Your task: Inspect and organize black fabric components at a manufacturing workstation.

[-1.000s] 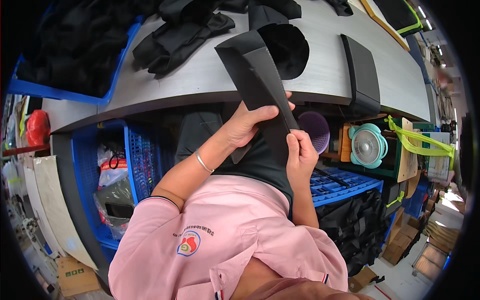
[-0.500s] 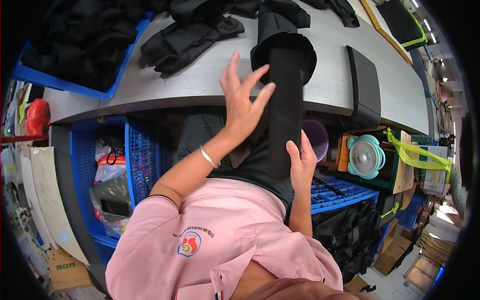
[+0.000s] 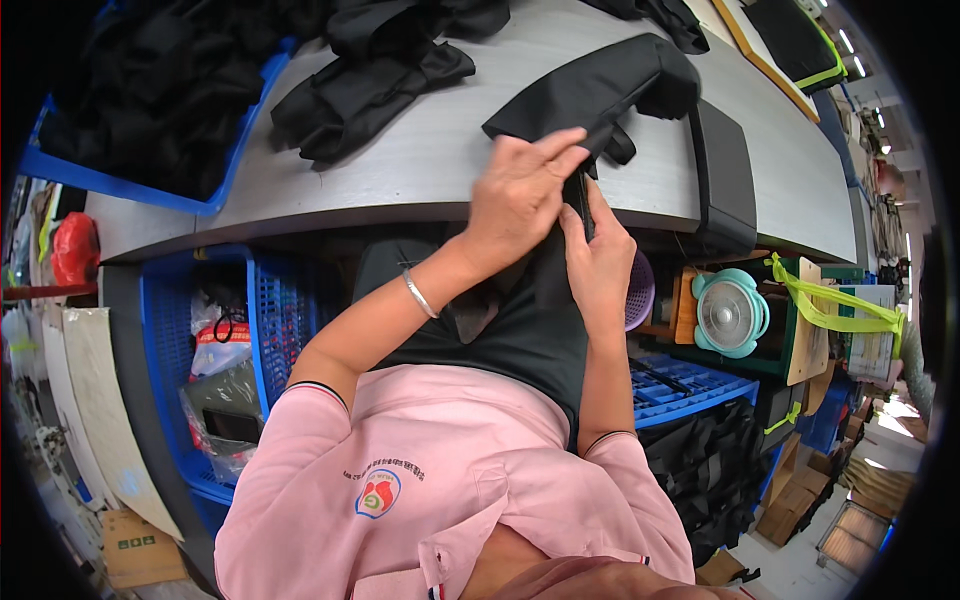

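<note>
Reaching over the table (image 3: 400, 185) and past its near edge, the cloth (image 3: 590, 90) is seemingly needing support: the right hand (image 3: 600, 255) is pinching it between thumb and fingers; the left hand (image 3: 515, 200) is touching it, blur hiding whether it's clamping.

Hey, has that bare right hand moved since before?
Yes: compared with the round turquoise fan, the bare right hand has moved upward, toward the long grey table.
</note>
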Tool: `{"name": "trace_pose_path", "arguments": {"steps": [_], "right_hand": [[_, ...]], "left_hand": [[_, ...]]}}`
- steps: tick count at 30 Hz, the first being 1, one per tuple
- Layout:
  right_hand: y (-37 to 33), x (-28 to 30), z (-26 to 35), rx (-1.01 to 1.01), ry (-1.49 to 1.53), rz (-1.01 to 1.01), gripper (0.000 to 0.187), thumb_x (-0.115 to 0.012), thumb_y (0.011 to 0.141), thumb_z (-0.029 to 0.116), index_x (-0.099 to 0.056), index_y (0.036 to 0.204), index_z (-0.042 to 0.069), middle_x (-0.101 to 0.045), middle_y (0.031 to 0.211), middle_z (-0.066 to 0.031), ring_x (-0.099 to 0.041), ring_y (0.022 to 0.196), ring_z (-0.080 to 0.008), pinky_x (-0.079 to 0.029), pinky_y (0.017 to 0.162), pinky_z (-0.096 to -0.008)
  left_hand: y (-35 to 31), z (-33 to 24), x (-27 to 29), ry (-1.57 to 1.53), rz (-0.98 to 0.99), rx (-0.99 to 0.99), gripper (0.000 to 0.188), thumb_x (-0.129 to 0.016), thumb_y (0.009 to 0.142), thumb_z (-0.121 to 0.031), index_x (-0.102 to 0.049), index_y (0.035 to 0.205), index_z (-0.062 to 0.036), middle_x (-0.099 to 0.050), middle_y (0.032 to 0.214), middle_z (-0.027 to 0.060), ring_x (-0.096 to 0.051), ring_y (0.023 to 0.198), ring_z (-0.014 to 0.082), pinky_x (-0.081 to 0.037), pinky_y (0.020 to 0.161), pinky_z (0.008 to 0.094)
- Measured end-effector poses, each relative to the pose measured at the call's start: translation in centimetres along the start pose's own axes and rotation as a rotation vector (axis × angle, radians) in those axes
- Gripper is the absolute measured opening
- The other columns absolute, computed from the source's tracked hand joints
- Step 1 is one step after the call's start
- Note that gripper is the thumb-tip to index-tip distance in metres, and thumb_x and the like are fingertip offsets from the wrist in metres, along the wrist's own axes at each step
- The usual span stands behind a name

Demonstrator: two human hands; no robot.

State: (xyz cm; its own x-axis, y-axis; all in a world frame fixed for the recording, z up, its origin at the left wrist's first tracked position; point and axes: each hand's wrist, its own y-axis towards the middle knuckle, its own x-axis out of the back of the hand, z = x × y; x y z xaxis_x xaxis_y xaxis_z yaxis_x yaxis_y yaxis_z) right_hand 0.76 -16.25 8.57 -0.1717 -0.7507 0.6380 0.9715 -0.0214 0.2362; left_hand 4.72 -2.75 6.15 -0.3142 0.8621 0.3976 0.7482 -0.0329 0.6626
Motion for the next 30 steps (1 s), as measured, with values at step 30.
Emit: {"name": "trace_pose_path", "arguments": {"steps": [30], "right_hand": [[-0.9,-1.4,-4.9,-0.427,1.365,-0.145,0.043,-0.059,0.1,0.023,-0.048,0.137,0.002,-0.06,0.129,-0.0113,-0.062,0.112,-0.0241,-0.055,0.093,-0.0401]], "left_hand": [[-7.7,-2.7,2.3,-0.124,0.06,-0.017,0.077,-0.08,0.067,-0.008,-0.047,0.137,-0.0034,-0.043,0.144,0.0212,-0.049,0.121,0.0337,-0.046,0.1,0.0391]]}}
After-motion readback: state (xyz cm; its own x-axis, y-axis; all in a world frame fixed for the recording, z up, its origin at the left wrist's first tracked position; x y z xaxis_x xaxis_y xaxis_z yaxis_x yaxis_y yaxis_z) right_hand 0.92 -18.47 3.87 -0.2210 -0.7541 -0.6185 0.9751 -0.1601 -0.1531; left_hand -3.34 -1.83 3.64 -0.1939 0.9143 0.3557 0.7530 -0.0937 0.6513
